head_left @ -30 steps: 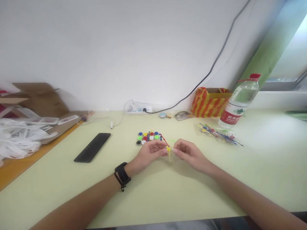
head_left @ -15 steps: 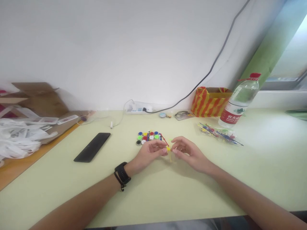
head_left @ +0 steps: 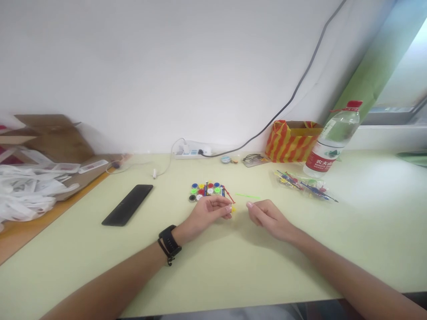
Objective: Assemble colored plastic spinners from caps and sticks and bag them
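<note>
Between the thumb and fingers of my left hand [head_left: 208, 215] is a small yellow piece [head_left: 233, 209], its far side near my right hand. My right hand [head_left: 268, 218] is closed, thumb against the curled fingers, a short way to the right; whatever it may hold is too small to make out. Several coloured round pieces [head_left: 201, 192] lie in rows just beyond my left hand, with blue sticks among them. A red stick [head_left: 228, 194] slants beside them. A thin green stick [head_left: 247, 196] lies beyond the gap between my hands.
A black phone [head_left: 127, 205] lies at left. Cardboard and white strips [head_left: 28, 191] fill the far left. Toward the back are a power strip [head_left: 191, 150], a striped bag [head_left: 292, 142], a water bottle [head_left: 333, 140] and bagged coloured parts [head_left: 305, 186].
My right hand has moved slightly right, away from the yellow piece, and its fingers have closed together. The green stick shows more fully. My left hand has hardly moved.
</note>
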The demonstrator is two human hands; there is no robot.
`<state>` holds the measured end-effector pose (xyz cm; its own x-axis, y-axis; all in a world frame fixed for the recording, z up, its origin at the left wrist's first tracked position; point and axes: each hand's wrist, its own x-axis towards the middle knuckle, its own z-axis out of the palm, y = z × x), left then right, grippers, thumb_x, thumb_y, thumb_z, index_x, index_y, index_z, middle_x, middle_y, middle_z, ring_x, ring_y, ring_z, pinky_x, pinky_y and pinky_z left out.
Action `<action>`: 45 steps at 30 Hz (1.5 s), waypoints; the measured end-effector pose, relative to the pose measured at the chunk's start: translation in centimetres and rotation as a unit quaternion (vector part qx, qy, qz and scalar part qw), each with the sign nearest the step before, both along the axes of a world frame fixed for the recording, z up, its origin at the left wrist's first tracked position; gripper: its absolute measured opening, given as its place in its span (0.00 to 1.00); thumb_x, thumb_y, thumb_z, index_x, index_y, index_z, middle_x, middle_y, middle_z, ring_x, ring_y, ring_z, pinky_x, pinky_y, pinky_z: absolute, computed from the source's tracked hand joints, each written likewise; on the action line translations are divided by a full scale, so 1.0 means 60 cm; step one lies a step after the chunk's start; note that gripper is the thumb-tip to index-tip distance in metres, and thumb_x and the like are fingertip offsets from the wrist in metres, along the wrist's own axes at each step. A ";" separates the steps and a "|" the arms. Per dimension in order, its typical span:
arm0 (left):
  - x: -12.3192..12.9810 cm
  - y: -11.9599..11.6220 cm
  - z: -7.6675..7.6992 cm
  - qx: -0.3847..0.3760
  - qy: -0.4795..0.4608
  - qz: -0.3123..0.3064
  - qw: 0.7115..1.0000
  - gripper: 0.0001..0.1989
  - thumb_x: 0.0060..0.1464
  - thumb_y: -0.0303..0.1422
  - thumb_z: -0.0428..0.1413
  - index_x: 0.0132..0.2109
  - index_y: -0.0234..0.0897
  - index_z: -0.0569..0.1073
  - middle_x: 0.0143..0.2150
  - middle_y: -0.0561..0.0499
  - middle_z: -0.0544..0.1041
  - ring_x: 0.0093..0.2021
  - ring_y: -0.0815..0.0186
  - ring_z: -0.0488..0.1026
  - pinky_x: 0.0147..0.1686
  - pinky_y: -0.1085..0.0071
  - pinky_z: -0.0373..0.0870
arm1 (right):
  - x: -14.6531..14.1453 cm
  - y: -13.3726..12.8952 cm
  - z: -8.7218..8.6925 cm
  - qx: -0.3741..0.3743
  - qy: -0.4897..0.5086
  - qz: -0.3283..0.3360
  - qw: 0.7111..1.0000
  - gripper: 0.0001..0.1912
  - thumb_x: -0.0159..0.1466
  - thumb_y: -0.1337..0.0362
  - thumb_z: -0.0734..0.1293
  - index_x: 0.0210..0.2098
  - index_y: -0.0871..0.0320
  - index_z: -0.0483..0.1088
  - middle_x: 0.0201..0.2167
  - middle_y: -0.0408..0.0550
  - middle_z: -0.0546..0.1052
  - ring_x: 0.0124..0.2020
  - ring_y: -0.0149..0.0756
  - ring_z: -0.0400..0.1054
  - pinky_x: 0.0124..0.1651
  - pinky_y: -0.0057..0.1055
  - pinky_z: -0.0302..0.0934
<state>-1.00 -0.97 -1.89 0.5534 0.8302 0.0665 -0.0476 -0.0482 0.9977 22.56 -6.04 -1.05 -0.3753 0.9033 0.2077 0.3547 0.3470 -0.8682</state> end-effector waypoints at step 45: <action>-0.030 0.030 -0.004 0.423 0.272 0.141 0.852 0.12 0.62 0.29 0.58 0.52 0.42 0.76 0.53 0.46 0.77 0.61 0.53 0.66 0.61 0.53 0.66 | 0.151 0.083 0.002 0.244 -0.314 -0.327 0.857 0.14 0.74 0.59 0.54 0.33 0.53 0.60 0.29 0.49 0.70 0.34 0.43 0.64 0.38 0.37 0.54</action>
